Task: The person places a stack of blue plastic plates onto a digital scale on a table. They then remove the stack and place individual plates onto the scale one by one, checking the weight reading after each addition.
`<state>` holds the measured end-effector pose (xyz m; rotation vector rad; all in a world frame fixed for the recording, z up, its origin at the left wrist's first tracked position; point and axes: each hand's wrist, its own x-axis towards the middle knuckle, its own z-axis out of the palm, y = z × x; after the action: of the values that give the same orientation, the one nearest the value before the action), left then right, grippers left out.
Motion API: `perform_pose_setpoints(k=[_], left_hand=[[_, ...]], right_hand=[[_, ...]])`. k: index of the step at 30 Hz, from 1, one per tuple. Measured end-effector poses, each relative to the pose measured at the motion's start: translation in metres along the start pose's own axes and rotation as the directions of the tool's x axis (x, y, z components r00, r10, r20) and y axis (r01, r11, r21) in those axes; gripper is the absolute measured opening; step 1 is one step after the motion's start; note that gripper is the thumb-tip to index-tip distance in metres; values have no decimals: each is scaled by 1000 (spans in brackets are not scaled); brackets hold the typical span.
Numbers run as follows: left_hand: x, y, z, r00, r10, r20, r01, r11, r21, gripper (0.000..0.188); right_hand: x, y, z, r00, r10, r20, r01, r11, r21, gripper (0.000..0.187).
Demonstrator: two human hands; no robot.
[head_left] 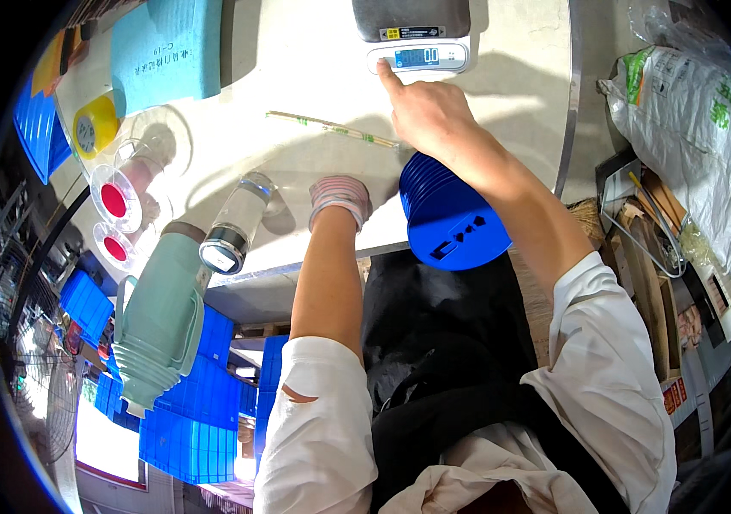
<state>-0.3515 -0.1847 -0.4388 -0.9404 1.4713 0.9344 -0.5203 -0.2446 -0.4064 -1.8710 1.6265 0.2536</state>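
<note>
My right hand (432, 110) reaches over the table with its index finger stretched out. That fingertip touches the left end of the front panel of a digital scale (459, 58), whose display is lit. The other fingers are curled under and nothing shows in them. My left hand (340, 201), in a pink and grey striped glove, rests at the table's near side; its fingers cannot be made out. Under my right forearm, a ribbed blue round plastic piece or stack (459, 233), with dark cut-out shapes on its face, overhangs the table edge. A thin patterned stick (331, 127) lies between the hands and the scale.
On the left of the table (297, 51) are a clear bottle (241, 214), a green thermos jug (160, 300), a yellow tape roll (95, 127), clear spools with red centres (113, 200) and a light-blue folder (168, 56). White plastic sacks (699, 128) lie at right; blue crates (190, 428) stand lower left.
</note>
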Motion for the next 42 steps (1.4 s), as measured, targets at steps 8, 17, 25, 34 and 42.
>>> perform_pose_setpoints(k=[8, 17, 25, 34, 42], left_hand=[[1, 0, 1, 1000, 16, -15, -16, 1000, 15, 22], [-3, 0, -4, 999, 28, 21, -29, 999, 26, 23], [2, 1, -3, 1000, 6, 10, -6, 1000, 5, 21], [5, 1, 2, 1000, 10, -28, -9, 1000, 12, 21], [8, 1, 3, 1000, -5, 9, 4, 1000, 27, 23]], right_hand=[[0, -2, -3, 998, 42, 47, -41, 999, -11, 61], [3, -3, 6, 999, 36, 1, -36, 999, 12, 61], [6, -4, 3, 996, 48, 76, -49, 999, 16, 62], [-4, -11, 2, 998, -8, -58, 10, 999, 31, 63], [-9, -14, 2, 998, -3, -66, 6, 999, 39, 63]])
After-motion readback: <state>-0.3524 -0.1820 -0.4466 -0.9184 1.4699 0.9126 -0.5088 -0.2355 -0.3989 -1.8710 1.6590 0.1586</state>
